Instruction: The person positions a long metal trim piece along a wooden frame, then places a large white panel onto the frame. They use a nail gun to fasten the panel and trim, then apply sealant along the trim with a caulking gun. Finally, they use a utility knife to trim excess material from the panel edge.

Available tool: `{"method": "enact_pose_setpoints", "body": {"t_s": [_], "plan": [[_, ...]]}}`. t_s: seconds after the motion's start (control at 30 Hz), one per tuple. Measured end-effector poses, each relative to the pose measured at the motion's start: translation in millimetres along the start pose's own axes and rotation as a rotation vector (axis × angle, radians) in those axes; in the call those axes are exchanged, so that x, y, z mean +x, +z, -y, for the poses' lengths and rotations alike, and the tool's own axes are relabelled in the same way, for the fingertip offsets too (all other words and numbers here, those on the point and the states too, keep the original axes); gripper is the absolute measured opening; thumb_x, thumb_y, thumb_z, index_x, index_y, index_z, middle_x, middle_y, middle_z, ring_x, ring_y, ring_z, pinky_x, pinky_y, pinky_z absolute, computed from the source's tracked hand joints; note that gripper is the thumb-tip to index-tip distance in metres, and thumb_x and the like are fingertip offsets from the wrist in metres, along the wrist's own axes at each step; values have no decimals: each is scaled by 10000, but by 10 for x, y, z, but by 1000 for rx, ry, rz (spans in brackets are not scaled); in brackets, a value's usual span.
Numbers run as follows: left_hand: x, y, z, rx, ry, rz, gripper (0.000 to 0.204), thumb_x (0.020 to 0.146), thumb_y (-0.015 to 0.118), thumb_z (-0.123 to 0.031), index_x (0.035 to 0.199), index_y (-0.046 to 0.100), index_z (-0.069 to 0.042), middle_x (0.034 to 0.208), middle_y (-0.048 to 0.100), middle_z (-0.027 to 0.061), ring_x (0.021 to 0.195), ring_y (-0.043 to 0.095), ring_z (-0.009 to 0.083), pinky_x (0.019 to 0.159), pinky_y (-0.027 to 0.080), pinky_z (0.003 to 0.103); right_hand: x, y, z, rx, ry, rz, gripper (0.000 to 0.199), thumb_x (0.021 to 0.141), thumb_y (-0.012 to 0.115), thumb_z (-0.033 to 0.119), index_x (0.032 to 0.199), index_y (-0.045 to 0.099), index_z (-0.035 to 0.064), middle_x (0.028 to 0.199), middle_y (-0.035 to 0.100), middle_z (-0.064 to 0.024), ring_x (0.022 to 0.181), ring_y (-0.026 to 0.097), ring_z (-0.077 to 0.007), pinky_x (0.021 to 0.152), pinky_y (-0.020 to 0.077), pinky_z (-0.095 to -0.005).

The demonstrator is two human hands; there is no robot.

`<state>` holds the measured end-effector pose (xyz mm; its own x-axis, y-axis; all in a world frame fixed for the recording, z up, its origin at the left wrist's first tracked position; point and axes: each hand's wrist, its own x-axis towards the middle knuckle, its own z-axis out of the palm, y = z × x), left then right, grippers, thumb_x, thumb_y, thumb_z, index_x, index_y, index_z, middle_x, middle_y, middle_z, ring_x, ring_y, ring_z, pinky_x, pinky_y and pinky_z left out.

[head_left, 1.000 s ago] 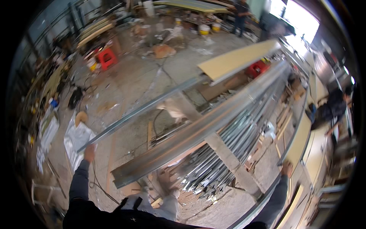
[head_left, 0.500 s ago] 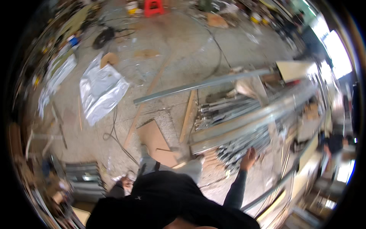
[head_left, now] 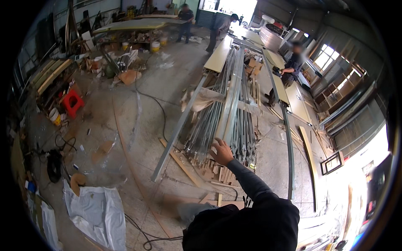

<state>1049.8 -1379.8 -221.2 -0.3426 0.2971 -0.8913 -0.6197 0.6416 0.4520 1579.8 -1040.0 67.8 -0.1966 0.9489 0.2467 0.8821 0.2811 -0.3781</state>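
Straight ahead, at 12 o'clock, stretches a bundle of thin metal bars [head_left: 204,129], with a broad metal channel [head_left: 235,90] lying lengthwise over it. A slim metal rail [head_left: 178,131] slants at 11 o'clock, a crumpled white sheet [head_left: 98,213] lies at 9, and a red stool [head_left: 72,100] sits at 10. Smallest is the right hand [head_left: 222,152] by the broad metal channel's near end, half open, fingers bent and parted, nothing visible in its grasp; whether it touches the channel I cannot tell

Right hand [head_left: 222,152] now by near end of wide metal channels [head_left: 231,104], away from outer rail [head_left: 288,150]
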Motion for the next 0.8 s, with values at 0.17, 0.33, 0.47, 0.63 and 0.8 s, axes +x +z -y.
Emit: {"method": "enact_pose_setpoints", "body": {"t_s": [0.17, 0.33, 0.47, 0.63, 0.8], "plan": [[355, -411, -604, 41, 16, 17, 532, 991, 464, -648, 1074, 555, -130, 726, 553, 51, 559, 492, 272, 544, 452, 455, -340, 320, 293, -24, 196, 15, 422, 931, 708, 341, 1229, 693, 43, 1477, 484, -265, 1280, 503, -496, 1050, 449, -559], [775, -514, -1504, 82, 62, 34, 511, 995, 480, -625, 1058, 550, -123, 710, 555, 55, 543, 494, 278, 538, 461, 456, -143, 852, 762, 43, 325, -14, 436, 930, 713, 363, 1213, 699, 32, 1468, 488, -281, 1286, 499, -507, 1072, 439, -555], [994, -378, -2436, 108, 137, 62, 495, 998, 493, -607, 1046, 546, -117, 698, 558, 57, 531, 495, 283, 533, 468, 457, 176, 1137, 1264, 82, 317, -61, 414, 944, 703, 354, 1194, 695, 24, 1464, 489, -285, 1294, 499, -494, 1077, 441, -545], [1143, -192, -3084, 141, 165, 122, 476, 1001, 510, -584, 1030, 540, -110, 683, 561, 61, 516, 497, 289, 527, 477, 458, 496, 1533, 1826, 123, 243, -52, 388, 941, 700, 329, 1170, 695, 15, 1448, 501, -284, 1277, 515, -482, 1076, 447, -515], [1429, -415, -3485, 113, 128, 116, 459, 1005, 526, -561, 1014, 535, -102, 668, 563, 64, 501, 499, 295, 521, 486, 459, 700, 1932, 2370, 125, 274, -53, 380, 920, 724, 300, 1173, 699, 17, 1411, 525, -271, 1251, 540, -471, 1060, 460, -507]]}}
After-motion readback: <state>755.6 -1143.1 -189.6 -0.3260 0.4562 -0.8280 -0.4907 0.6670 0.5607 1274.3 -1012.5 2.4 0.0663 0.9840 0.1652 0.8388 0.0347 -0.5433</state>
